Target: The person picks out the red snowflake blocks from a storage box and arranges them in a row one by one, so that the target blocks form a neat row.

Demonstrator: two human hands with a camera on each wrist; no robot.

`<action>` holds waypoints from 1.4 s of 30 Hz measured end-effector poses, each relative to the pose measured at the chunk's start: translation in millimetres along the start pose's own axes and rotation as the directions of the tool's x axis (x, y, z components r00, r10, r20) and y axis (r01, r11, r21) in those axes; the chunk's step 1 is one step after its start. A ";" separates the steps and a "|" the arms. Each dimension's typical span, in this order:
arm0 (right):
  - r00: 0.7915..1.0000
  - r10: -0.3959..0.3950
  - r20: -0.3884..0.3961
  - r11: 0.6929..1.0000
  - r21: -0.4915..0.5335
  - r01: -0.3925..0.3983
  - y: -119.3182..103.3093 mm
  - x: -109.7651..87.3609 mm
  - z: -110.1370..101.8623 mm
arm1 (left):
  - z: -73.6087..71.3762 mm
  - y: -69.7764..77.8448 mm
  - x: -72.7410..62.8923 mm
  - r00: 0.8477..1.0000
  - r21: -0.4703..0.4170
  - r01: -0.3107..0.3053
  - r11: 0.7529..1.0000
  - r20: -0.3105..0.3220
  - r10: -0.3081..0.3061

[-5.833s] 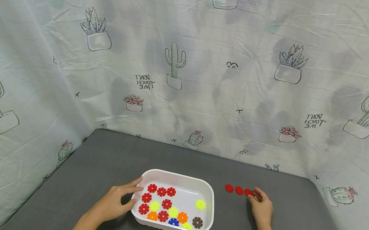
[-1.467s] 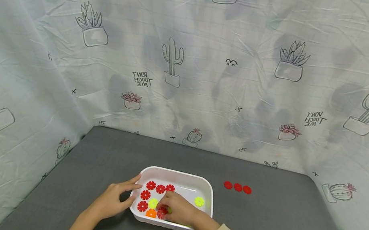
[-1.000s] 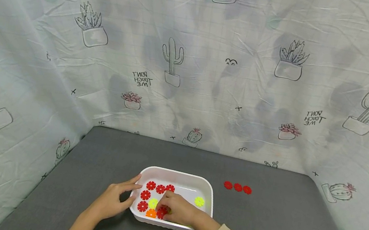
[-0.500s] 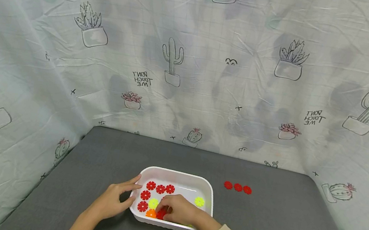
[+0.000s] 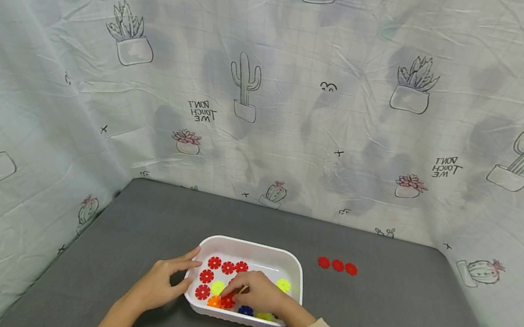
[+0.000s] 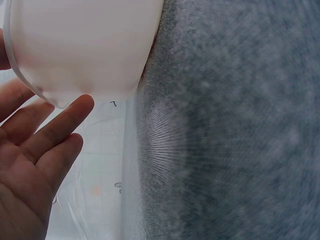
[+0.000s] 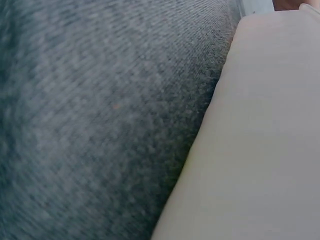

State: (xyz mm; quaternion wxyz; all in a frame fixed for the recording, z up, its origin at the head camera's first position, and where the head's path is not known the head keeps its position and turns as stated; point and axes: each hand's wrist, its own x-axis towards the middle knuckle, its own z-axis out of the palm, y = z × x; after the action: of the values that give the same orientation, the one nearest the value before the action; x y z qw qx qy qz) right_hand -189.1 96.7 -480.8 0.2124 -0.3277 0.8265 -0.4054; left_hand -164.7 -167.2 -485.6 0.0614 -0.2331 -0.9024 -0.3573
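In the head view, a white tray (image 5: 241, 318) holds flat notched flower-shaped discs. My left hand (image 5: 161, 281) rests at the tray's left end, fingers extended along the rim. The left wrist view shows the fingers of the left hand (image 6: 37, 145) touching the tray wall (image 6: 85, 50), with the palm away from it. Inside the tray, my right hand (image 5: 258, 292) has its thumb and index finger bent about a red disc (image 5: 227, 300) near the front wall. An orange disc (image 5: 214, 301) and a yellow disc (image 5: 217, 288) lie beside those fingertips. The right hand covers part of the tray floor.
A row of red discs (image 5: 338, 265) lies on the grey table (image 5: 389, 306), right of the tray. More red discs (image 5: 228, 268) sit along the tray's left side. A blue disc (image 5: 245, 310) and a yellow-green disc (image 5: 282, 285) show around the right hand. Patterned cloth (image 5: 267, 130) stands behind.
The right hand left the row on the table and reached into the tray. Over the last half second its fingers shifted slightly with the red disc, uncovering the blue disc. The left hand stayed put.
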 end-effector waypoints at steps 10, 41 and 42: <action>0.992 0.037 -0.117 0.997 0.069 -0.029 0.2 -0.4 -2.0 | -1.2 0.0 0.8 1.000 -0.001 0.009 1.000 0.008 -0.009; 0.887 0.101 -0.451 0.935 0.348 0.071 -4.9 -22.5 -17.7 | 0.8 -2.0 -1.8 1.000 0.009 -0.030 0.999 -0.001 0.030; 0.882 0.098 -0.461 0.934 0.348 0.078 -5.0 -25.0 -19.5 | 0.8 -1.8 -1.9 1.000 0.008 -0.027 1.000 -0.003 0.027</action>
State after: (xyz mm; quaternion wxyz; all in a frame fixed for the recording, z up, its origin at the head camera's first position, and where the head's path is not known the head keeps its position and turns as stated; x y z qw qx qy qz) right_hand -181.9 122.6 -463.3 0.0633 -0.1710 0.7675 -0.6146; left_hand -163.8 -168.6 -487.8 0.0688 -0.2444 -0.9005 -0.3530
